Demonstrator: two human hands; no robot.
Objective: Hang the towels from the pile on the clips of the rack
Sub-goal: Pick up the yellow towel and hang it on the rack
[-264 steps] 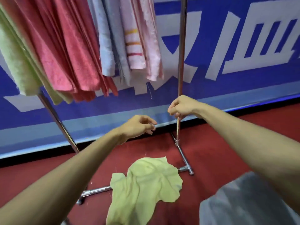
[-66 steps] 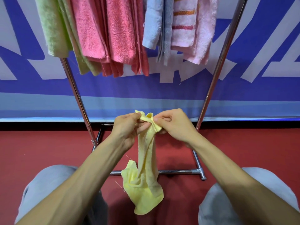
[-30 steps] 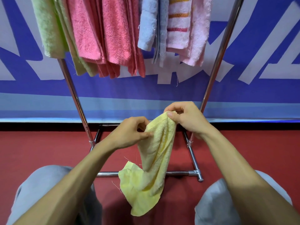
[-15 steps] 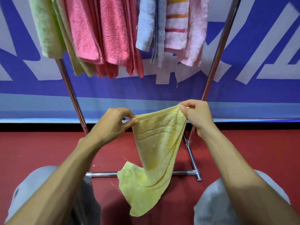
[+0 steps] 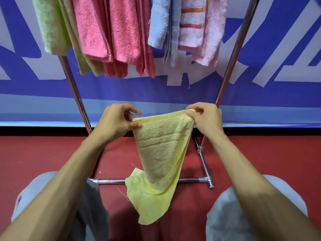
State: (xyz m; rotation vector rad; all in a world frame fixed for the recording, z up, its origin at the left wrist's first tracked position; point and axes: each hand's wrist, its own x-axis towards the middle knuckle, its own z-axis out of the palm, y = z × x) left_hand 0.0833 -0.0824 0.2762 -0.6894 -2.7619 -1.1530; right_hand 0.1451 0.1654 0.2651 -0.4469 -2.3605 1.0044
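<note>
A pale yellow towel (image 5: 161, 153) hangs between my hands in front of the rack. My left hand (image 5: 116, 122) pinches one end of its top edge and my right hand (image 5: 205, 119) pinches the other end, so the edge is stretched level. The rest of the towel droops to a twisted point above the red floor. Overhead on the chrome rack (image 5: 231, 54) hang green towels (image 5: 52, 26), pink towels (image 5: 107, 28), a light blue towel (image 5: 158, 23) and a pink striped towel (image 5: 196, 26). The clips are out of view above the frame.
The rack's base bar (image 5: 189, 180) lies on the red floor (image 5: 269, 157) just past the towel's tip. Its left upright (image 5: 74, 94) slants behind my left hand. A blue and white banner (image 5: 260, 87) fills the back. My grey-clad knees (image 5: 234, 214) are at both lower corners.
My hands have moved apart along the towel's top edge, spreading it from a bunched strip into a wider stretched edge. Well before that the towel lay on the floor.
</note>
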